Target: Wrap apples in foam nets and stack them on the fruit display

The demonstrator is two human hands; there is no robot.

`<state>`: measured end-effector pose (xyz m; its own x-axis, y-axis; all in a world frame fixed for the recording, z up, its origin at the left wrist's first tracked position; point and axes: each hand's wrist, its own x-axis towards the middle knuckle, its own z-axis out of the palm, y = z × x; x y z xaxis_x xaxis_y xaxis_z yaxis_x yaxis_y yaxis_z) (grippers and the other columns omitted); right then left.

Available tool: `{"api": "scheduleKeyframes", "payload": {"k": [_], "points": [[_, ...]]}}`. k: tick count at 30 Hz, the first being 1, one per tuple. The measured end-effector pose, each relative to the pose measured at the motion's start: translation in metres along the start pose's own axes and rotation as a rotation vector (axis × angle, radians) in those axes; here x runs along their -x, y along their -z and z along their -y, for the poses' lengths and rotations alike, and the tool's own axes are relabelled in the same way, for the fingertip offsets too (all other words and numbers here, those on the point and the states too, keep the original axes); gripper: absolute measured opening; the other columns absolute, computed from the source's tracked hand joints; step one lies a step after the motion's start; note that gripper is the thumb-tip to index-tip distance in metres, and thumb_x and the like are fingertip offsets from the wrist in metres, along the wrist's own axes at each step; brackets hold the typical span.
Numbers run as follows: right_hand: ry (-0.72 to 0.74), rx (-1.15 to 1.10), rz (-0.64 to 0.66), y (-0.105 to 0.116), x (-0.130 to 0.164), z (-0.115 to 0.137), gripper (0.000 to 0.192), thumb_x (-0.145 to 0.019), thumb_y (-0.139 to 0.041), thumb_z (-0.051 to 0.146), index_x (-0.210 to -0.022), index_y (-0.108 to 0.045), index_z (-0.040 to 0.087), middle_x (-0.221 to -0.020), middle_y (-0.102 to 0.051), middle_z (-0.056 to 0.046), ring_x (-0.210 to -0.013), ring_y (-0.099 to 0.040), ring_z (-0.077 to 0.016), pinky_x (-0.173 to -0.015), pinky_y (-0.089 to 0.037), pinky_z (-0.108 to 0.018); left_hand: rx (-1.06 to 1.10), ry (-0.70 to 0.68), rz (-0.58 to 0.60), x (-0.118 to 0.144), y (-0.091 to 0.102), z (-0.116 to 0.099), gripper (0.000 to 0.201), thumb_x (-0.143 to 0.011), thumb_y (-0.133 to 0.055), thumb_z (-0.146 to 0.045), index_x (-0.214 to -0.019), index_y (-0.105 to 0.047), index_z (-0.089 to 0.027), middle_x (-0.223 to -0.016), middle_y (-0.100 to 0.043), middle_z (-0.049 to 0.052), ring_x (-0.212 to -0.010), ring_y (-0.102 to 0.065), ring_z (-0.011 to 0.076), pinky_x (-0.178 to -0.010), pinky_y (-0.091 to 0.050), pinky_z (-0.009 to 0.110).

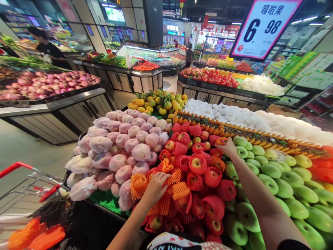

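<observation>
My right hand (229, 149) reaches to the far side of the red apple pile, its thumb and fingers closed around an apple in an orange foam net (222, 141). Lower and to the left, my left hand (156, 187) curls its fingers over orange foam netting (174, 176); its fingertips are partly hidden. Another orange-netted apple (180, 191) lies just right of that hand, and a crumpled orange net (138, 185) to its left. Around both hands are red apples in red foam nets (197, 164). Green apples (269, 183) lie beneath and beside my right forearm.
Wrapped pale pink fruit (125, 146) is heaped on the left, with orange-yellow citrus (161, 102) behind. White-netted fruit (234, 116) lies beyond a yellow-edged divider (249, 133). A shopping cart (23, 187) stands at left. A price sign (265, 29) hangs above; a person (49, 47) stands beyond the onions (49, 83).
</observation>
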<state>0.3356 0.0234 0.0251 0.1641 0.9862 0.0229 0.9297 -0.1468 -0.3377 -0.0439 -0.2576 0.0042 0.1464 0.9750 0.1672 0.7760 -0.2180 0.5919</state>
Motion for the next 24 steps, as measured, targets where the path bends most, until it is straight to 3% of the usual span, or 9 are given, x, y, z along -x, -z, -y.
{"api": "scheduleKeyframes", "payload": {"k": [3,9,13,16,20,24], "points": [[-0.050,-0.011,-0.008,0.000,0.003,-0.001,0.106,-0.068,-0.080,0.060,-0.146,-0.032,0.007,-0.139,-0.058,-0.028,-0.126,-0.060,-0.0384,-0.100,-0.050,-0.044,-0.007,-0.051,-0.082,0.000,0.003,0.002,0.032,-0.086,-0.060,-0.005,-0.112,-0.069,-0.021,-0.107,-0.074,0.007,-0.102,-0.067,0.0257,-0.091,-0.055,0.043],[-0.064,-0.025,-0.030,0.008,0.015,0.009,0.081,-0.070,-0.078,0.053,-0.134,-0.047,0.013,-0.124,-0.069,-0.020,-0.113,-0.067,-0.0367,-0.092,-0.052,-0.043,-0.009,-0.141,-0.291,0.003,0.011,0.002,0.022,-0.091,-0.059,-0.009,-0.107,-0.068,-0.021,-0.103,-0.073,0.006,-0.098,-0.068,0.0226,-0.089,-0.055,0.039],[-0.037,-0.037,-0.029,0.019,0.023,0.021,0.079,-0.076,-0.072,0.058,-0.137,-0.047,0.015,-0.124,-0.068,-0.019,-0.113,-0.066,-0.0366,-0.093,-0.051,-0.045,0.007,-0.154,-0.400,0.002,0.015,-0.001,0.017,-0.092,-0.059,-0.011,-0.104,-0.068,-0.020,-0.099,-0.073,0.005,-0.093,-0.068,0.0206,-0.086,-0.056,0.036],[0.037,-0.067,0.089,0.024,0.029,0.027,0.072,-0.077,-0.071,0.062,-0.131,-0.056,0.017,-0.116,-0.072,-0.015,-0.104,-0.069,-0.0318,-0.089,-0.053,-0.040,0.000,-0.163,-0.425,0.002,0.018,-0.001,0.017,-0.092,-0.060,-0.011,-0.104,-0.068,-0.020,-0.099,-0.073,0.005,-0.093,-0.069,0.0203,-0.085,-0.056,0.035],[0.087,-0.075,0.302,0.021,0.035,0.029,0.063,-0.075,-0.076,0.063,-0.119,-0.065,0.019,-0.098,-0.076,-0.008,-0.079,-0.071,-0.0228,-0.070,-0.056,-0.032,0.000,-0.175,-0.425,0.002,0.019,-0.001,0.017,-0.092,-0.060,-0.011,-0.104,-0.068,-0.020,-0.099,-0.073,0.005,-0.092,-0.069,0.0199,-0.084,-0.057,0.034],[0.045,0.015,0.253,0.019,0.034,0.029,0.062,-0.089,-0.059,0.060,-0.125,-0.063,0.010,-0.114,-0.073,-0.021,-0.099,-0.071,-0.0316,-0.083,-0.055,-0.039,0.015,-0.179,-0.427,0.002,0.019,-0.003,0.017,-0.093,-0.060,-0.012,-0.104,-0.068,-0.021,-0.098,-0.073,0.005,-0.092,-0.069,0.0202,-0.084,-0.057,0.035]]}}
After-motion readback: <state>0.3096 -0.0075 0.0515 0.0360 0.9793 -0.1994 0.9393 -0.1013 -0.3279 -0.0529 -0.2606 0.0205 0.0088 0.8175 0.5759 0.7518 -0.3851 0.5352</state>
